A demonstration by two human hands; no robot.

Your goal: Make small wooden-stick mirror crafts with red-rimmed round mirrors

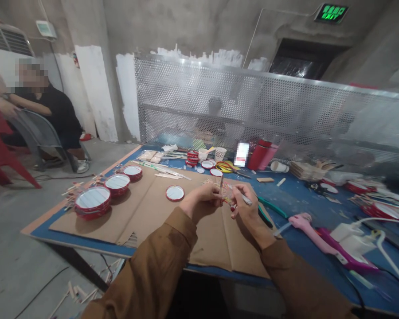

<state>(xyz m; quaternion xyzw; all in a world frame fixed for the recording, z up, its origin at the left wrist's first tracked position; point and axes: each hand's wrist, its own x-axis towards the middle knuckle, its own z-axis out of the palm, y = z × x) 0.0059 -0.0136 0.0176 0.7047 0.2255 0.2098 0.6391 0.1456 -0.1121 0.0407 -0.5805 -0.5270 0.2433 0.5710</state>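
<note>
Over the cardboard sheet point(206, 248), both my hands are close together. My left hand point(202, 197) is closed on a small piece with thin sticks point(225, 191) and bits of red; its exact form is blurred. My right hand point(248, 210) pinches a white pen-like tool point(246, 199) against the right side of that piece. Left of my hands a red-rimmed jar lid point(175, 192) lies flat, pale inside up. Stacks of such lids, with sticks poking out at their left, include a large stack point(93, 201) and a smaller stack point(117, 184).
Teal-handled pliers point(272, 207), a pink glue gun point(319, 237) and a purple power strip point(355, 257) with white plugs lie on the right. Behind are yellow scissors point(228, 167), paper cups point(220, 154), a lit phone point(241, 154) and a red bottle point(259, 154). A person sits far left.
</note>
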